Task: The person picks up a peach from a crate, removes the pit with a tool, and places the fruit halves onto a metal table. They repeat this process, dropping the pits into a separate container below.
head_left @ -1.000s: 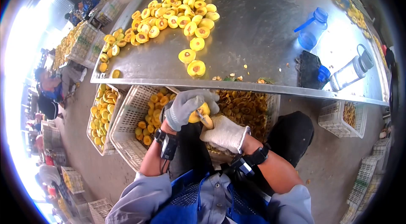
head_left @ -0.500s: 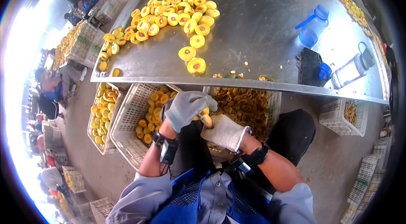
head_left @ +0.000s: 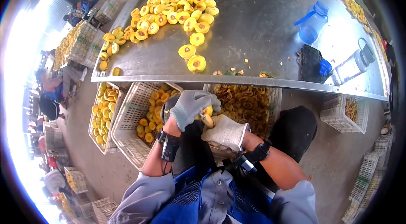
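My left hand [head_left: 192, 107], in a grey glove, is closed around a yellow fruit [head_left: 207, 112], which its fingers partly cover. In a whitish glove, my right hand [head_left: 226, 132] grips a tool by its wooden handle [head_left: 207, 121], and the tool's end meets the fruit. Both hands are close together above my lap, just below the metal table's front edge. Behind them stands a crate [head_left: 277, 104] filled with brownish-yellow pieces. Halved yellow fruits [head_left: 169, 8] lie spread on the metal table [head_left: 249, 25].
Two crates of yellow fruit, one tilted [head_left: 122, 126] and one narrower [head_left: 111, 145], stand left of my legs. On the table's right are a blue bottle [head_left: 312, 23], a clear bottle [head_left: 351, 69] and a black object [head_left: 311, 64]. People sit at the far left.
The fruit in my left hand shows at a slightly different angle, and the glove's fingers have shifted a little over it. Both hands stay together in nearly the same place.
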Tool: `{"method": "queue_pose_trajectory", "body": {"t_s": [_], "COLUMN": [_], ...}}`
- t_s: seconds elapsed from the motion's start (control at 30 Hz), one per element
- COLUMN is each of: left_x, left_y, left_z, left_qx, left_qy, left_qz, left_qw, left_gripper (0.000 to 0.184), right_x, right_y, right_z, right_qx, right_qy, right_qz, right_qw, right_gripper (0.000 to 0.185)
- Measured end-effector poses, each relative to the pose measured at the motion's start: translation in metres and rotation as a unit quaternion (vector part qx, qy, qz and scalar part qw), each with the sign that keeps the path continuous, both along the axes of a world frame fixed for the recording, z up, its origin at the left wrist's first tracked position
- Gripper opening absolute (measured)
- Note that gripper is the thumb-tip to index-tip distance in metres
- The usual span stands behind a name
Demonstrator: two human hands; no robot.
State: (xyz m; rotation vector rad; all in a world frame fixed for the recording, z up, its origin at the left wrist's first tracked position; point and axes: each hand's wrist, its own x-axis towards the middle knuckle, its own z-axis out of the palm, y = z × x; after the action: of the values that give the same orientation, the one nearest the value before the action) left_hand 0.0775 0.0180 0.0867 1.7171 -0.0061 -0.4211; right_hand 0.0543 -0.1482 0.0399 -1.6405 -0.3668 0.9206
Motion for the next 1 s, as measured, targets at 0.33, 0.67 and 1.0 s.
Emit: {"method": "queue_pose_trajectory", "body": {"t_s": [0.33,0.67,1.0], "left_x": [-0.007,0.005,0.017], "left_y": [0.002,0.011,0.011], "left_z": [-0.017,-0.017,0.004], "left_qx": [-0.123,-0.062,0.021], "left_qy": [-0.016,-0.052,0.056], "left_qz": [0.05,-0.062,-0.086], "left_qw": [0.991,0.995,0.994], "left_gripper": [0.026,0.024,0.027], "right_x": [0.011,0.006,0.008], "right_y": [-0.009,0.003,0.003], "right_z": [0.029,-0.012,0.004], "right_qx": [-0.062,-0.104,-0.127], "right_qy": [0.121,-0.152,-0.108], "right_qz": [0.039,0.073,0.06], "right_qw": [0.99,0.98,0.984], "right_gripper": [0.021,0.03,0.031]}}
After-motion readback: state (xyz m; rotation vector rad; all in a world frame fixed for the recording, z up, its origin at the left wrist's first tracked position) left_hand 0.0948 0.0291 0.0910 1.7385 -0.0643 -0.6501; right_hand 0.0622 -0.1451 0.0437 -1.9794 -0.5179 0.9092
